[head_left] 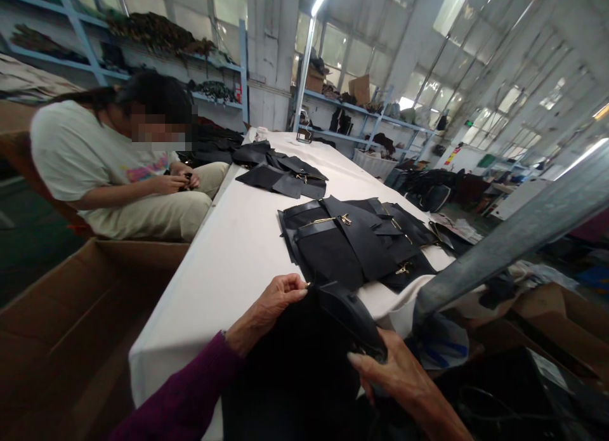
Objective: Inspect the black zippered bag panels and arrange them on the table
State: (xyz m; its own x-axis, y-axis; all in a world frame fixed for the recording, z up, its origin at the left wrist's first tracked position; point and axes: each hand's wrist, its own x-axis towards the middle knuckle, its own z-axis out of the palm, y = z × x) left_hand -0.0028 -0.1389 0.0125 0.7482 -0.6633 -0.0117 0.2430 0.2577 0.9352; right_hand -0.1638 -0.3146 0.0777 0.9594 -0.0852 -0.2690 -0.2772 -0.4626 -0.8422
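My left hand (273, 304) is closed in a pinch on a small gold-coloured zipper pull (308, 285) at the edge of a black piece. With thumb and fingers, my right hand (402, 371) grips that black bag piece (349, 308), whose smooth, leather-like band curves up between the hands. Dark fabric below blends into shadow, so its outline is hard to make out. Just beyond my hands, a pile of black bag pieces (333, 247) with gold zippers lies on the white-covered table (214, 289).
More black pieces (285, 174) lie farther up the table. A seated co-worker (99, 155) at the left handles a small dark item. An open cardboard box (137, 257) stands left of the table. A slanted metal pole (504, 238) crosses the right side, with boxes (561, 320) beyond.
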